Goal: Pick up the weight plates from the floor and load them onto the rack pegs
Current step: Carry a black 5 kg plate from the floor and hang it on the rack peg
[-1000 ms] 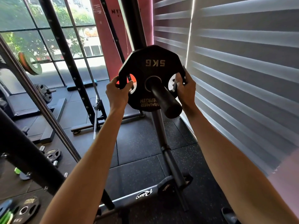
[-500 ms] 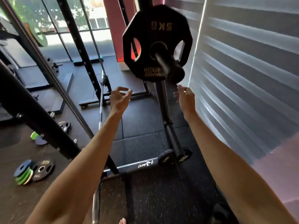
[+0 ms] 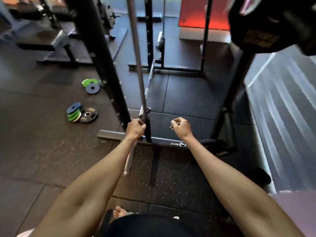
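The black 5 kg plate hangs on a rack peg at the top right, blurred and partly cut off by the frame edge. On the floor at the left lie a stack of blue and green plates with a small black plate beside it. Farther back lie a green plate and a grey-blue plate. My left hand and my right hand hang low over the floor, fingers curled, holding nothing. The left hand is in front of the rack's base.
A black rack upright and a slanted steel bar stand between me and the floor plates. A grey base rail runs across the floor. A window blind is on the right. A bench frame is at the back left.
Both hands let go of the 5 kg plate, which stays on the peg, and dropped down. The view tilted toward the floor and the hands curled loosely closed.
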Action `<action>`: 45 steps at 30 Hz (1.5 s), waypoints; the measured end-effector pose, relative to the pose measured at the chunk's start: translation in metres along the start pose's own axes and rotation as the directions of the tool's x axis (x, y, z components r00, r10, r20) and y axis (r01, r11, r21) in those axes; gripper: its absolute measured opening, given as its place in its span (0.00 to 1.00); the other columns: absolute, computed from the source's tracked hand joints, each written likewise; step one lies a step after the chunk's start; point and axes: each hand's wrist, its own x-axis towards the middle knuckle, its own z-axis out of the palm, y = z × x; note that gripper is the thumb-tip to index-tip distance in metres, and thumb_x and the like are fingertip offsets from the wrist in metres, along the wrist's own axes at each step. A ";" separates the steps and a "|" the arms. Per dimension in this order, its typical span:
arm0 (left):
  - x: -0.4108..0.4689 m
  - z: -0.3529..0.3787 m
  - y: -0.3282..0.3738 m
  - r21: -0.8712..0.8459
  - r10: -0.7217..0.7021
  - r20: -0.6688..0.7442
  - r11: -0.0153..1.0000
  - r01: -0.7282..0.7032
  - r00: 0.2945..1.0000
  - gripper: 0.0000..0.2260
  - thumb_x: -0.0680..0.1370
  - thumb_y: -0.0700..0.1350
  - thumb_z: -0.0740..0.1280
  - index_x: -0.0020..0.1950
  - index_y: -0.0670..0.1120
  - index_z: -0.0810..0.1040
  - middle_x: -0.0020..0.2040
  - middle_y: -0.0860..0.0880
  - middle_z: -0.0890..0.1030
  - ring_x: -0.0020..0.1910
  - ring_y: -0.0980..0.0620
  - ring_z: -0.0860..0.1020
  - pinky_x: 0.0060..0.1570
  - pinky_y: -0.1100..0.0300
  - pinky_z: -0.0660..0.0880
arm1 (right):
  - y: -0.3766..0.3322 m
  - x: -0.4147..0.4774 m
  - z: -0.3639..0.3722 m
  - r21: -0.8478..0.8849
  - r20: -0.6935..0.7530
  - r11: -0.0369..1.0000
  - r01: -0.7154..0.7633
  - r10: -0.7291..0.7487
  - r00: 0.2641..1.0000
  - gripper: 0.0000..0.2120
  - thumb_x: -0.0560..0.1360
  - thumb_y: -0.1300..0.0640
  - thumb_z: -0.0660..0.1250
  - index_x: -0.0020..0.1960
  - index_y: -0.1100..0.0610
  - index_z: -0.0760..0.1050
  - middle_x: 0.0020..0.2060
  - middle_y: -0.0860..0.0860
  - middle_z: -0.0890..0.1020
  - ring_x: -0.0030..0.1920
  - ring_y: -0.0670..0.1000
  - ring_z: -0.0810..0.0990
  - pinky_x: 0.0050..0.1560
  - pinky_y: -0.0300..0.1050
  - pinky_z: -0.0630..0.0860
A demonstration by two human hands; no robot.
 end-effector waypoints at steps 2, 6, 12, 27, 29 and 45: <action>-0.002 -0.021 -0.041 -0.004 -0.066 -0.007 0.998 0.066 0.998 0.06 0.74 0.44 0.68 0.44 0.44 0.84 0.41 0.41 0.85 0.43 0.45 0.84 0.46 0.52 0.81 | -0.018 -0.009 0.045 -0.082 0.131 0.997 0.009 0.002 0.991 0.04 0.77 0.56 0.66 0.44 0.53 0.78 0.41 0.56 0.86 0.47 0.57 0.85 0.55 0.54 0.80; -0.007 -0.073 -0.124 -0.013 -0.183 -0.014 0.983 0.183 0.983 0.07 0.74 0.44 0.68 0.46 0.42 0.83 0.41 0.40 0.85 0.42 0.43 0.84 0.44 0.53 0.81 | -0.057 -0.030 0.140 -0.217 0.332 0.972 0.093 -0.016 0.943 0.09 0.77 0.53 0.65 0.51 0.56 0.81 0.47 0.57 0.86 0.53 0.57 0.83 0.59 0.52 0.78; -0.026 -0.151 -0.232 -0.073 -0.326 -0.020 0.943 0.324 0.945 0.07 0.77 0.43 0.67 0.49 0.42 0.82 0.45 0.39 0.85 0.44 0.42 0.84 0.40 0.58 0.77 | -0.112 -0.064 0.276 -0.390 0.591 0.869 0.304 -0.018 0.807 0.09 0.77 0.51 0.64 0.47 0.55 0.80 0.44 0.55 0.86 0.50 0.56 0.84 0.55 0.49 0.79; -0.051 -0.268 -0.418 -0.179 -0.557 -0.029 0.820 0.544 0.830 0.06 0.76 0.43 0.65 0.47 0.41 0.79 0.45 0.39 0.85 0.45 0.42 0.83 0.38 0.60 0.71 | -0.184 -0.097 0.492 -0.451 0.868 0.563 0.692 0.097 0.487 0.14 0.81 0.54 0.63 0.61 0.61 0.79 0.55 0.58 0.84 0.57 0.57 0.81 0.62 0.52 0.76; -0.043 -0.278 -0.434 -0.177 -0.580 -0.018 0.804 0.568 0.815 0.07 0.76 0.43 0.65 0.49 0.40 0.80 0.46 0.39 0.84 0.47 0.42 0.83 0.39 0.60 0.71 | -0.191 -0.093 0.514 -0.449 0.878 0.534 0.717 0.117 0.464 0.14 0.81 0.54 0.62 0.61 0.61 0.78 0.55 0.58 0.84 0.57 0.58 0.82 0.61 0.53 0.76; 0.179 -0.398 -0.510 -0.134 -0.655 0.093 0.738 0.661 0.750 0.06 0.79 0.46 0.62 0.52 0.45 0.76 0.43 0.46 0.82 0.40 0.47 0.81 0.43 0.56 0.76 | -0.299 0.059 0.709 -0.476 0.879 0.518 0.710 0.248 0.408 0.13 0.82 0.56 0.61 0.58 0.62 0.79 0.54 0.58 0.83 0.57 0.57 0.81 0.59 0.50 0.75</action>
